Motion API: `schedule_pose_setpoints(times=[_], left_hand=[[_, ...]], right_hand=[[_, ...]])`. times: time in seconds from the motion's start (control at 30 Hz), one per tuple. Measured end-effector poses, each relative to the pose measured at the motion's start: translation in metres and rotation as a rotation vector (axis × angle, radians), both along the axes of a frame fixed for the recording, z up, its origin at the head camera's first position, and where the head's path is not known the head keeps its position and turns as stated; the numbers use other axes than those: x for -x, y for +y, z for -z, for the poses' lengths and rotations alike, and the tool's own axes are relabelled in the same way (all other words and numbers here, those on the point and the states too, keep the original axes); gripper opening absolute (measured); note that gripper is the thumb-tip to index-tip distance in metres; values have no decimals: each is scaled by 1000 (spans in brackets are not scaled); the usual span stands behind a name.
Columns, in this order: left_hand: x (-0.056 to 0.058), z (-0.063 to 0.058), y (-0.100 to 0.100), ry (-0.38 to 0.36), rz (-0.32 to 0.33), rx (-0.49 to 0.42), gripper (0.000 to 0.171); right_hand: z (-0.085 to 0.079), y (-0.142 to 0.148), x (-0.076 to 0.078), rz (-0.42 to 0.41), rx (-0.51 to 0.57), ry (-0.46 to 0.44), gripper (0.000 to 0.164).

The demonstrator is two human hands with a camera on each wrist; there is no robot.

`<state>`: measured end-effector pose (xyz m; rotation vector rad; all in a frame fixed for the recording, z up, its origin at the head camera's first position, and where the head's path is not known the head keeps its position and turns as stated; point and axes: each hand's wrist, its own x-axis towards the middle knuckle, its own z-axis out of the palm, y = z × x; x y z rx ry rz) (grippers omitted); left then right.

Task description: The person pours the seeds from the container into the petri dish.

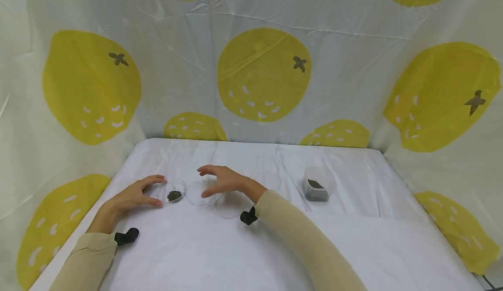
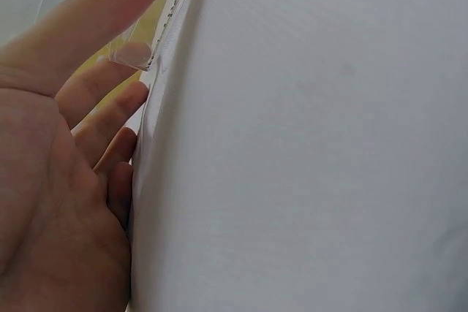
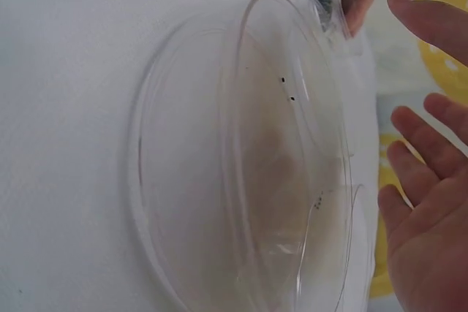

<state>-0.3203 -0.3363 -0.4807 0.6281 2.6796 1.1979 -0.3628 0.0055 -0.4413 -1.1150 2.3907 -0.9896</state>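
My left hand (image 1: 135,196) holds a clear petri dish (image 1: 179,185) by its left side, thumb and forefinger spread along the rim. Dark green dried flakes (image 1: 174,196) lie heaped in it. In the left wrist view, the thumb overlaps the dish edge (image 2: 142,63) and a fingertip shows through the plastic. My right hand (image 1: 225,179) hovers over a clear dish (image 1: 193,200), thumb and fingers parted, holding nothing. The right wrist view shows that hand (image 3: 431,202) beside overlapping clear dishes (image 3: 183,144), with a few dark specks on them.
Another clear dish (image 1: 228,214) lies under the right wrist, and a further one (image 1: 269,173) sits behind the forearm. To the right stands a square clear tub (image 1: 320,174) with dark flakes inside. A lemon-print sheet (image 1: 263,11) hangs behind the white-covered table (image 1: 196,256).
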Motion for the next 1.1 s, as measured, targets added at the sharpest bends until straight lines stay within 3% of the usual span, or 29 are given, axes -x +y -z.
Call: schedule_pose_setpoints(times=[0.17,0.47,0.7,1.1], left_hand=[[0,0,0,-3,-1,-3,74],[-1,1,1,9,-9,11,76],[0,1,1,13,-9,17,76],[-1,-1,1,0,-6,-9,75]], right_hand=[[4,-4,-1,2,-80,99,84],[10,-8,-1,32,-138,178,89],[12,-9,-2,46,-269,267,94],[17,-7,-3,68,-385,357,92]])
